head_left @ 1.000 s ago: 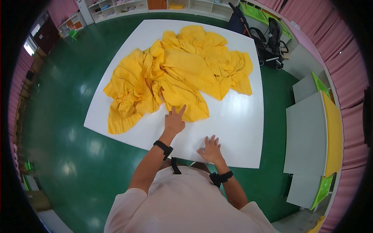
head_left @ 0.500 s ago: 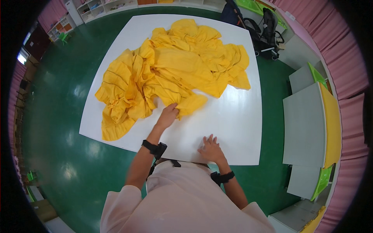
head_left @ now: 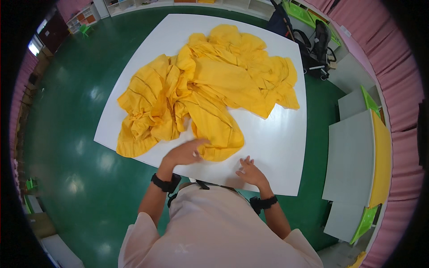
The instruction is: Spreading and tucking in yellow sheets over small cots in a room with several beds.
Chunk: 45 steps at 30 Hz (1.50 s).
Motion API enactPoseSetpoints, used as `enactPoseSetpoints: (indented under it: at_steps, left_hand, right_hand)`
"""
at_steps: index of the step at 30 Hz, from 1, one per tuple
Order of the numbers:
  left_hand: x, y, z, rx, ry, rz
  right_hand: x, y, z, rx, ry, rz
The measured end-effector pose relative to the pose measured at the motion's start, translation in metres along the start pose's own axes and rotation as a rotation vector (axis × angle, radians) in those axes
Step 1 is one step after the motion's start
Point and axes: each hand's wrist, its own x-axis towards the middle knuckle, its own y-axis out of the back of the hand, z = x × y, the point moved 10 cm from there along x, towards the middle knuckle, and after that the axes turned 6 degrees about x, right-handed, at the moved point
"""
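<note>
A large crumpled yellow cloth (head_left: 219,76) with gathered folds and darker seam lines lies across the white table (head_left: 277,147). One flap of it reaches toward me at the near edge. Beside this flap's left side is my left hand (head_left: 183,153), slightly blurred, its fingers stretched toward the fabric and the thumb apart from them. Whether the fingertips touch the cloth is hard to see. My right hand (head_left: 253,173) hovers over or rests on the bare tabletop right of the flap, fingers spread and holding nothing. Both wrists wear black bands.
Behind the table's far right corner stands a dark stroller (head_left: 319,49). Grey-white cabinets (head_left: 351,152) with yellow and green edges line the right side, before pink curtains (head_left: 406,156). Low white shelves (head_left: 147,3) run along the far wall. The floor (head_left: 71,134) is green.
My left hand has let go of the cloth's near flap and moved left and closer to me. The flap now lies spread nearer the table's front edge. My right hand has shifted slightly right.
</note>
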Motion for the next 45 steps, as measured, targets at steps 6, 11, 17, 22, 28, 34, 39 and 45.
enactPoseSetpoints:
  at_steps: [6, 11, 17, 22, 28, 34, 39, 45]
  left_hand:
    - [-0.066, 0.185, -0.03, 0.723, 0.218, 1.093]
    - [-0.076, 0.238, -0.134, 0.493, 0.501, 1.031]
    - [-0.088, 0.232, -0.163, -0.134, 0.482, 0.919]
    - [-0.176, 0.227, -0.12, -0.665, 0.097, 1.05]
    - [-0.302, 0.23, -0.021, -0.994, -0.273, 1.425]
    - [-0.303, 0.182, -0.232, -0.64, 0.425, 1.475]
    - [-0.233, 0.156, -0.225, 0.221, 0.409, 1.093]
    - [-0.196, 0.102, -0.238, -0.568, 0.43, 0.592]
  right_hand:
    - [-0.006, -0.001, -0.004, -0.007, -0.089, -0.035]
    - [0.003, 0.0, -0.022, -0.128, -0.074, -0.064]
    - [0.002, -0.001, -0.026, -0.192, -0.104, -0.151]
    - [-0.009, 0.007, -0.019, -0.112, -0.148, -0.075]
    - [-0.007, 0.006, -0.019, -0.094, -0.1, -0.063]
    - [0.008, -0.002, -0.02, -0.2, -0.134, -0.146]
    - [0.003, 0.003, -0.024, -0.19, -0.213, -0.159]
    - [0.004, 0.006, -0.028, -0.125, -0.269, -0.162]
